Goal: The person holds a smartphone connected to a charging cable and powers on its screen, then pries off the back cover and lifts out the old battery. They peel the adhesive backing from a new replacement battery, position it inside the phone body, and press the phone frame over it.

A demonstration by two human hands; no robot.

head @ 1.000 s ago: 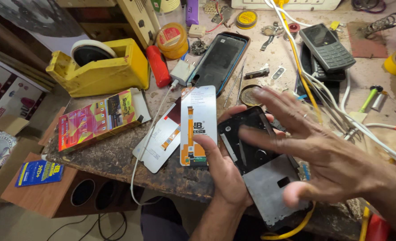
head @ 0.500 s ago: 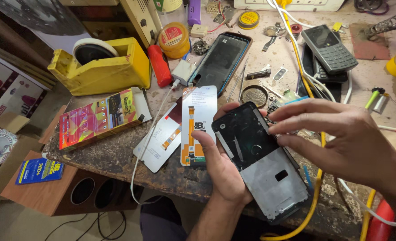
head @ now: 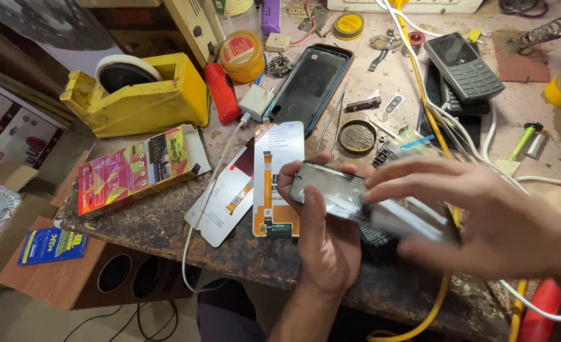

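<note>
My left hand [head: 323,234] grips one end of a dark smartphone [head: 331,190] that lies nearly flat and is blurred by motion. My right hand [head: 483,218] closes over its other end from the right, fingers on top. Both hands are low over the front of a worn workbench [head: 249,253]. Just left of the phone lie two white cards with orange flex strips [head: 277,180]. A black part [head: 378,240] sits under the phone, mostly hidden.
A yellow tape dispenser [head: 138,95], a red box [head: 131,168], a blue-cased phone [head: 309,85], a round tin [head: 357,136], keypad phones [head: 464,66] and white and yellow cables [head: 442,120] crowd the bench. A wooden speaker box [head: 84,275] stands below left.
The phone has been tipped from face-up to nearly flat and edge-on. My right hand came down from above it and closed on its right end.
</note>
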